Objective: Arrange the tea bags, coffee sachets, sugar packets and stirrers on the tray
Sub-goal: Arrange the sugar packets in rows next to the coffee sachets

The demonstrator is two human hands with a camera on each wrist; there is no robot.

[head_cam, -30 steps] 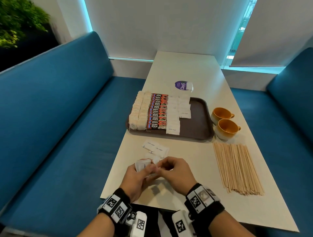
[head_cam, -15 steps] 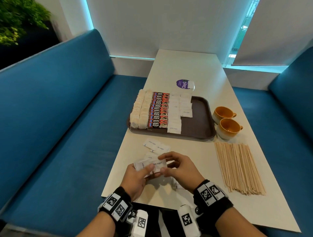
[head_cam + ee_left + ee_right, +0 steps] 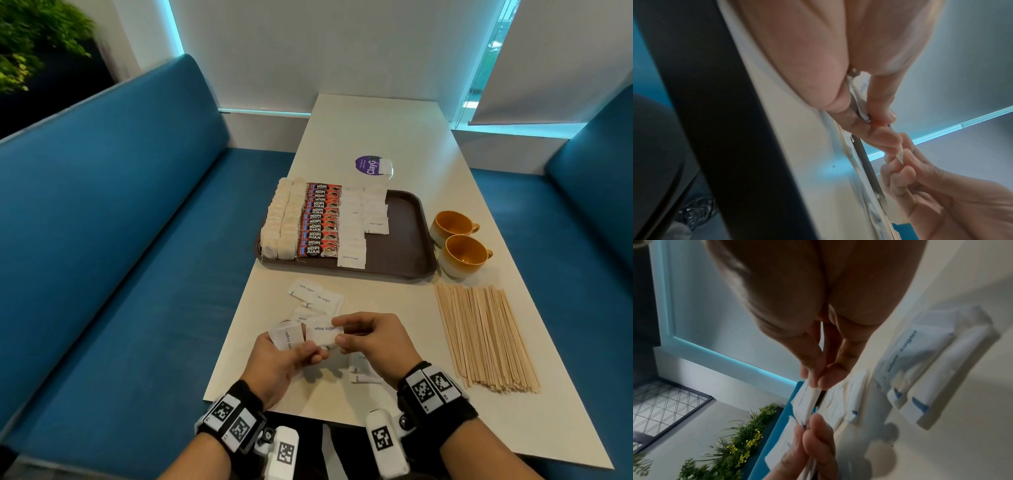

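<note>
The sugar packets (image 3: 323, 334) you hold are matt white paper, slightly crinkled, with blue print. Your table (image 3: 383, 130) has a smooth cream top with a faint sheen. The tray (image 3: 407, 240) looks like dark brown plastic with a dull finish. The coffee sachets (image 3: 318, 221) are glossy printed foil or plastic; which one is unclear. The stirrers (image 3: 486, 339) are pale bare wood. The cups (image 3: 460, 245) are glazed, shiny ceramic. The bench (image 3: 120, 240) is blue woven cloth.
</note>
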